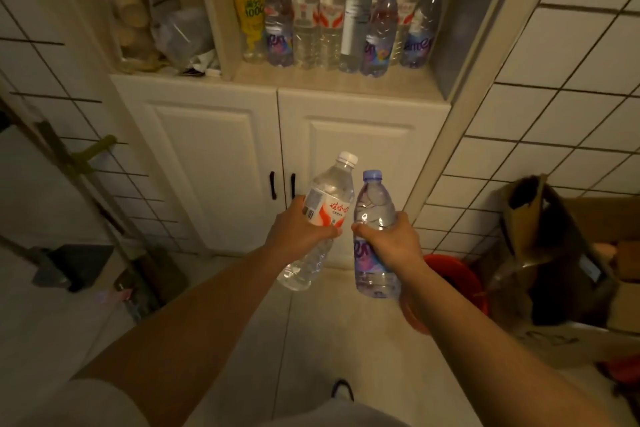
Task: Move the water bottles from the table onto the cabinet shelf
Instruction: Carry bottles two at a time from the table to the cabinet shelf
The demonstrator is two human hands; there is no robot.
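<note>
My left hand [297, 229] grips a clear water bottle [323, 198] with a white cap and a red and white label, tilted to the right. My right hand [391, 239] grips a bottle [373, 204] with a blue cap and a purple label, held upright. Both bottles hang in front of the closed lower cabinet doors [221, 163], below the open cabinet shelf [332, 80]. Several bottles [332, 21] stand in rows at the back of that shelf, among them a yellow one [248, 10]. The table is out of view.
A left compartment [162, 28] holds a jar and a crumpled plastic bag. A red bucket [457, 277] and cardboard boxes with bags [561, 253] stand at the right on the floor. A dustpan [76, 267] and broom handle lean at the left. Tiled walls flank the cabinet.
</note>
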